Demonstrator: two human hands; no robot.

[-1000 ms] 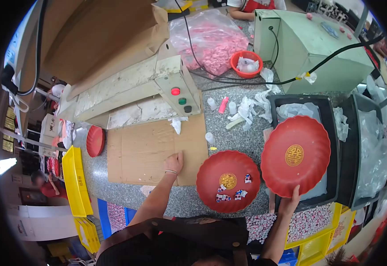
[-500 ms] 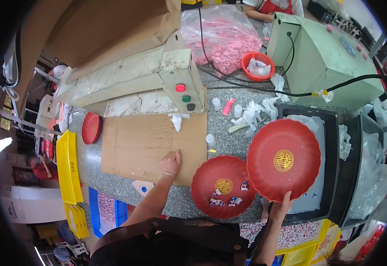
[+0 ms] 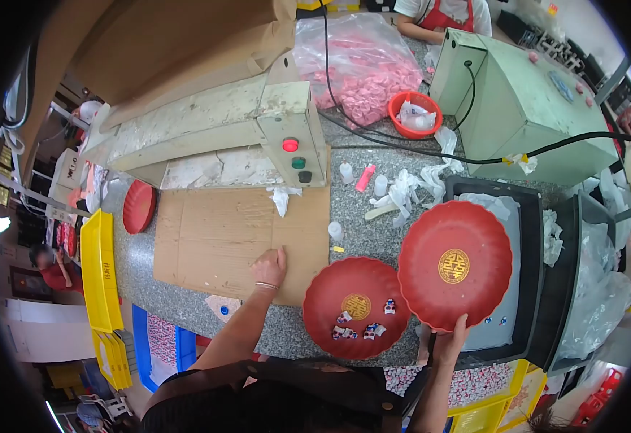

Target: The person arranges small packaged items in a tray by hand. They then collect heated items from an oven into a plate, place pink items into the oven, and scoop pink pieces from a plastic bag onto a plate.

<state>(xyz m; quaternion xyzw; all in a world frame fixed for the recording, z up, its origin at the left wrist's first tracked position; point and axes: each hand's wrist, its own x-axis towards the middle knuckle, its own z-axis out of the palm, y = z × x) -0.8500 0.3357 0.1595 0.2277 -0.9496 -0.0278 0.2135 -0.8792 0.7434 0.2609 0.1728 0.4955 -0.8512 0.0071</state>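
My right hand (image 3: 448,342) grips the near rim of a red scalloped plate (image 3: 474,249) with a gold emblem in its centre. The thumb lies on the plate's face, and the other fingers are hidden beneath. This plate is raised over the left part of a black tray (image 3: 531,289) and overlaps the edge of a second red plate (image 3: 330,289). Several small blue, red and white pieces (image 3: 370,331) lie in that second plate. My left hand (image 3: 269,267) is closed in a fist on a flat cardboard sheet (image 3: 207,234), with nothing visible in it.
A pale machine with buttons (image 3: 290,144) stands behind the cardboard, and a green machine (image 3: 518,108) at back right. Small white bottles (image 3: 336,231), crumpled tissues (image 3: 406,191) and an orange-red bowl (image 3: 415,133) lie between. Black cables cross the bench. A co-worker (image 3: 445,18) sits at the back.
The whole view has shifted slightly to the left. My right hand still holds the plate, now a little lower. My left fist stays on the cardboard.
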